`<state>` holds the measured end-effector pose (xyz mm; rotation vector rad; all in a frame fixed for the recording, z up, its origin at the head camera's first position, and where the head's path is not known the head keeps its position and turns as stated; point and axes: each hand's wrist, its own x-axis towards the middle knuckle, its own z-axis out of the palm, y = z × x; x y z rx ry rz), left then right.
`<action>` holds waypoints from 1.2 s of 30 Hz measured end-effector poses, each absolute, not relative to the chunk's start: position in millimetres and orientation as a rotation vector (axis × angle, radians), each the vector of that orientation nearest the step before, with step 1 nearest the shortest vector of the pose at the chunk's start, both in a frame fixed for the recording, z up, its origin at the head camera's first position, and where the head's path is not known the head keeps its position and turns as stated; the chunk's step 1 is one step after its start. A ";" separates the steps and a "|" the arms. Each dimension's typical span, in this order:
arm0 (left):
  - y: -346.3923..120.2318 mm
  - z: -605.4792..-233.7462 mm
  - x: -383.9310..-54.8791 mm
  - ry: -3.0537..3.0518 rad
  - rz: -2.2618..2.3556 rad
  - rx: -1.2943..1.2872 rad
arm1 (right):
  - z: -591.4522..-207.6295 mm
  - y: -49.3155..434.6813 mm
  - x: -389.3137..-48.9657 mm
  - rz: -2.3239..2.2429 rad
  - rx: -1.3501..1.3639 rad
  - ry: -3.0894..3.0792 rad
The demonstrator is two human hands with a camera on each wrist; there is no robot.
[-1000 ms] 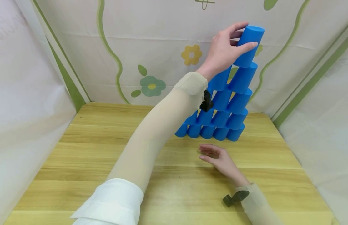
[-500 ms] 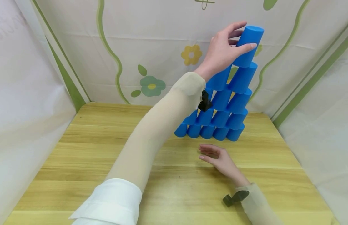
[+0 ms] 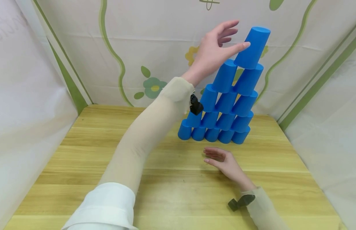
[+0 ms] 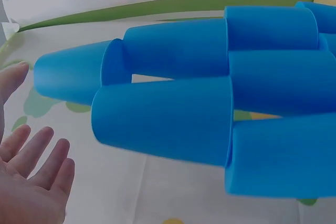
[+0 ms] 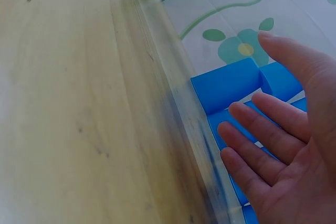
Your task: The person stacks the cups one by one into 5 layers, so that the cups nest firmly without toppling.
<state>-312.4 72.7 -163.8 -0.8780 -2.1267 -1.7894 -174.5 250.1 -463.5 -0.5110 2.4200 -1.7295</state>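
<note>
A blue upside-down cup stands at the very top of a pyramid of blue cups. My left hand is just left of that top cup, thumb and fingers spread apart and holding nothing. In the left wrist view a gap shows between the left hand and the top cup. My right hand rests low over the table in front of the pyramid, its fingers relaxed. From the right wrist view, the right hand has an unfilled palm, with the lower cups behind it.
The pyramid stands on a wooden table towards its back right. A white patterned cloth hangs behind the table, and white cloth sides flank it. Dark wrist cameras sit on both sleeves.
My left hand has let go of the top cup and moved left, its fingers spreading. The cup stays on top of the pyramid. My right hand has kept still.
</note>
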 end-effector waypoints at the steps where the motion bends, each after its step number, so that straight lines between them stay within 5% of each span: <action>1: 68.6 -164.9 -312.1 -2.113 -1.778 -0.886 | -463.1 250.2 -174.5 -1.727 -0.507 2.426; 12: 2.2 -204.4 -311.4 -2.125 -1.605 -0.846 | -460.4 247.5 -173.9 -1.717 -0.513 2.449; 26: -110.9 -352.8 -251.8 -2.438 -1.240 -0.722 | -454.8 238.7 -164.8 -1.600 -0.502 2.523; 36: -188.7 -417.5 -213.1 -2.690 -1.083 -0.549 | -462.9 210.1 -160.4 -1.531 -0.627 2.473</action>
